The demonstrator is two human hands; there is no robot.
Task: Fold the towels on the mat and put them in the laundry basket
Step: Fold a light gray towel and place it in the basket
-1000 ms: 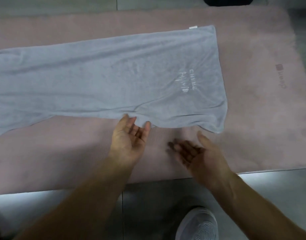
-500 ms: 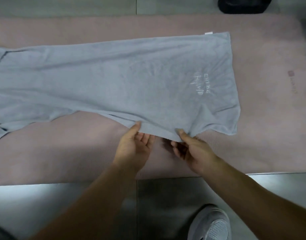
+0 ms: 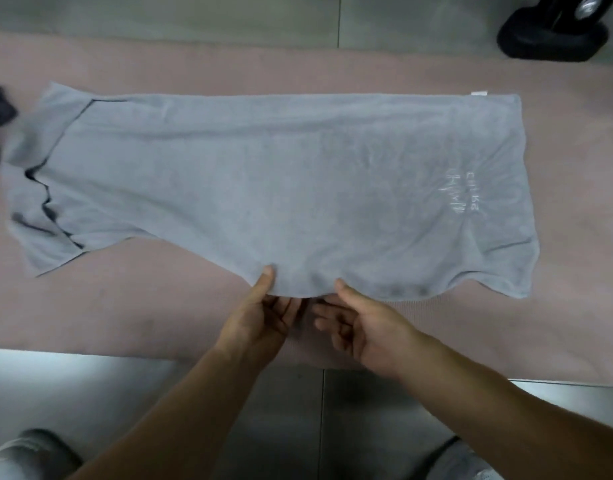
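a long grey terry towel (image 3: 263,174) lies spread lengthwise across the middle of the dusty-pink foam mat (image 3: 575,202). its far long edge is flat and straight, and its end toward the mat's left end is turned over and rumpled. both hands meet at the mat's near side, on the middle of the towel's near long edge. the left hand (image 3: 263,323) pinches that edge, thumb on top of the cloth and fingers (image 3: 284,311) tucked beneath. the right hand (image 3: 364,327), just beside it, does the same, with its thumb pressed on top and its fingers (image 3: 329,322) loosely curled under the hem. the edge bulges toward the mat's near side where they hold it. that suggests a grip at the centre, so the long side can be lifted evenly and carried over to the far edge for a lengthwise fold. pale embroidered lettering (image 3: 461,195) and a small white label (image 3: 479,93) sit toward the mat's right end. a black rounded base (image 3: 554,39) stands on the floor beyond the mat's far right corner. no laundry basket is in view, and folding looks barely begun.
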